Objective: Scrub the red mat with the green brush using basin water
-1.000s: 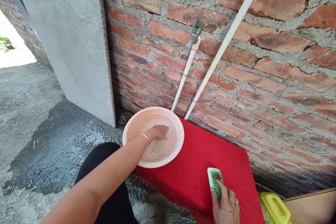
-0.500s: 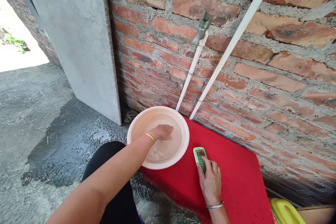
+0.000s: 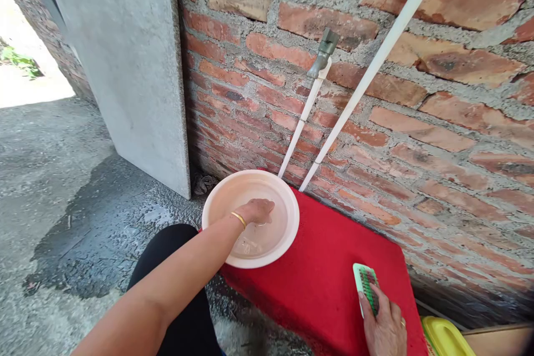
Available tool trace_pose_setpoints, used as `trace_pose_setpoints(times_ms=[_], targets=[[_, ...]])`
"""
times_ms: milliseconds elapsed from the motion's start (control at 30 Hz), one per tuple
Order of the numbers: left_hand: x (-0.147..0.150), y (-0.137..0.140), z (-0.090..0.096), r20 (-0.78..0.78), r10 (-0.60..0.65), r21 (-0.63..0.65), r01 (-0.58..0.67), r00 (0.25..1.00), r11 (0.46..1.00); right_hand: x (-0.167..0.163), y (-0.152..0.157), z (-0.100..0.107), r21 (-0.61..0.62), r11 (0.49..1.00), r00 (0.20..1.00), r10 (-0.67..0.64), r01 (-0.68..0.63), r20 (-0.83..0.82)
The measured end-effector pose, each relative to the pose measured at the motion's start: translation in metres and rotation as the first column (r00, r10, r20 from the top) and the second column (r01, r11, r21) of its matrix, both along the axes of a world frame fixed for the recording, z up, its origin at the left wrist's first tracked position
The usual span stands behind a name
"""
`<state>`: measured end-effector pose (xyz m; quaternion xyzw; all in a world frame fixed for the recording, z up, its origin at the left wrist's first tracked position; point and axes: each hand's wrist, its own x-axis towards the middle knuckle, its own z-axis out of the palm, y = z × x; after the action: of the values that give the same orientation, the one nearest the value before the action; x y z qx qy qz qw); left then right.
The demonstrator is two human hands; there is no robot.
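Note:
A pale pink plastic basin [image 3: 211, 206] with clear water in it stands at the left end of a surface draped in red cloth [image 3: 334, 233]. Reaching into it, my left hand [image 3: 256, 211] touches the water. Its fingers point down and are mostly hidden, so I cannot tell whether they hold anything. My right hand [image 3: 386, 325] is closed around the near end of a light green scrubbing brush [image 3: 365, 281] with green and brown bristles. The brush is over the right part of the red cloth, apart from the basin.
Behind rises a brick wall [image 3: 287, 100] with a grey tap [image 3: 323, 53] and white pipes [image 3: 346, 111]. A grey slab [image 3: 125, 67] leans at left above wet concrete floor [image 3: 104, 228]. Something yellow [image 3: 446, 336] lies at the lower right.
My right hand has moved to the right and nearer to me across the red cloth, with the brush in it. My left hand has stayed in the basin.

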<state>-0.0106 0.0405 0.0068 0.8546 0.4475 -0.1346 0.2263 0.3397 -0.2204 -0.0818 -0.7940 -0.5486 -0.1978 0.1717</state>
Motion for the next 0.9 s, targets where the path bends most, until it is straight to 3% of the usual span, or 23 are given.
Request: trace_pose_setpoints(times_ms=[267,600,900], targets=[[0.000,0.003,-0.002,-0.007,-0.004,-0.004,0.004,1.000,1.000,-0.023,-0.018,-0.002,-0.009,0.995,0.995,-0.100,0.100,0.028],[0.001,0.005,-0.004,-0.017,-0.005,-0.013,0.005,1.000,1.000,-0.052,-0.004,-0.006,0.036,0.999,0.998,0.033,-0.035,0.046],[0.002,0.003,0.001,-0.031,-0.006,-0.030,0.006,1.000,1.000,-0.076,0.023,-0.003,0.046,0.997,0.998,0.067,-0.066,-0.015]])
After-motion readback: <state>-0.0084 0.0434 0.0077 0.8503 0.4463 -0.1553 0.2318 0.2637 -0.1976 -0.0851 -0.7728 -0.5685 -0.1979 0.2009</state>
